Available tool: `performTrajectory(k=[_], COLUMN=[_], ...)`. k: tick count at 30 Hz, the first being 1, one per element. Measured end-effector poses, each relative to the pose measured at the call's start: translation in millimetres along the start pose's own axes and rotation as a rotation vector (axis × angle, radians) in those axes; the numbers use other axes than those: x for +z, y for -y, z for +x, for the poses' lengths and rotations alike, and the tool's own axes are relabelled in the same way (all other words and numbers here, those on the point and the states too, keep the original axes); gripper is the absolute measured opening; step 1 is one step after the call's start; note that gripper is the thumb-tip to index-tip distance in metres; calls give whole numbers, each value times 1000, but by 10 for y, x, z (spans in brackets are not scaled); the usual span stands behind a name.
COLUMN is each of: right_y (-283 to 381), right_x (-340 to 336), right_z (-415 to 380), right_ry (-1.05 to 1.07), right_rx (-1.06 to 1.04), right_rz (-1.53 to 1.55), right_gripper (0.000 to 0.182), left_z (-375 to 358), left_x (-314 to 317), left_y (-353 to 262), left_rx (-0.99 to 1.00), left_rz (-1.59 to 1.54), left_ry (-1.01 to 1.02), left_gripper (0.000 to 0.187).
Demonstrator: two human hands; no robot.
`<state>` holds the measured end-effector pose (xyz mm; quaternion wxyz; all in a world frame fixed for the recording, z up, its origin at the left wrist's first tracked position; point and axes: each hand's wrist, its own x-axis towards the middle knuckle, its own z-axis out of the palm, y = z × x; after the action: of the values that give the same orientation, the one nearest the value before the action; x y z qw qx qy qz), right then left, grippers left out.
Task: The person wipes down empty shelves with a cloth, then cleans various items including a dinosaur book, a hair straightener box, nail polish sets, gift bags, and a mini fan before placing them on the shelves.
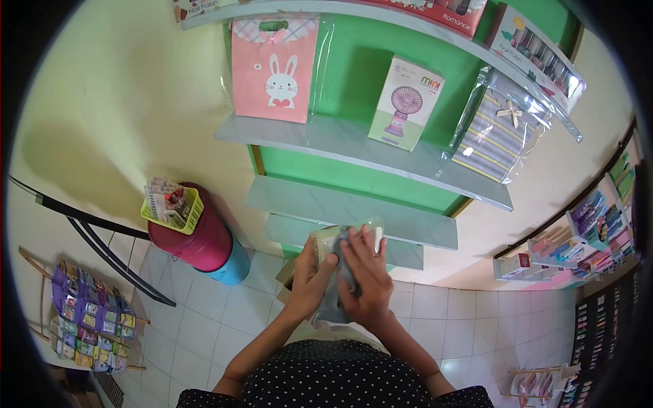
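In front of my body, my left hand (311, 280) is wrapped around the side of a pale packet (328, 239) that looks covered in clear plastic. A grey cloth (331, 309) lies against the packet and hangs below it. My right hand (367, 277) presses the cloth on the packet's face, its fingers pointing up. Both hands cover much of the packet, so its print cannot be read.
Ahead, a grey shelf (326, 146) bears a pink rabbit gift bag (274, 75), a mini fan box (407, 102) and a striped gift bag (496, 129). Lower shelves (354, 207) sit beneath. At left, a yellow basket (194, 216) tops a maroon bin (204, 245).
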<state>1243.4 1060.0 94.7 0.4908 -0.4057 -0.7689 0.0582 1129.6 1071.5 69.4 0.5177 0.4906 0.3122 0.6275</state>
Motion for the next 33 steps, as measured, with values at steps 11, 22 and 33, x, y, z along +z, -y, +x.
performTrajectory(k=[11, 22, 33], right_y=[-165, -449, -645], right_x=[-305, 364, 1034], right_z=[50, 1778, 2405], right_ry=[-214, 415, 296], right_rx=[492, 277, 336], right_rz=[288, 722, 255], right_gripper=[38, 38, 56], left_z=[341, 1624, 2354], left_x=[-205, -747, -1410], left_y=[-189, -1132, -866], left_rx=[76, 362, 563], left_rz=[-14, 382, 631], left_ry=[44, 70, -29], left_gripper=[46, 40, 33])
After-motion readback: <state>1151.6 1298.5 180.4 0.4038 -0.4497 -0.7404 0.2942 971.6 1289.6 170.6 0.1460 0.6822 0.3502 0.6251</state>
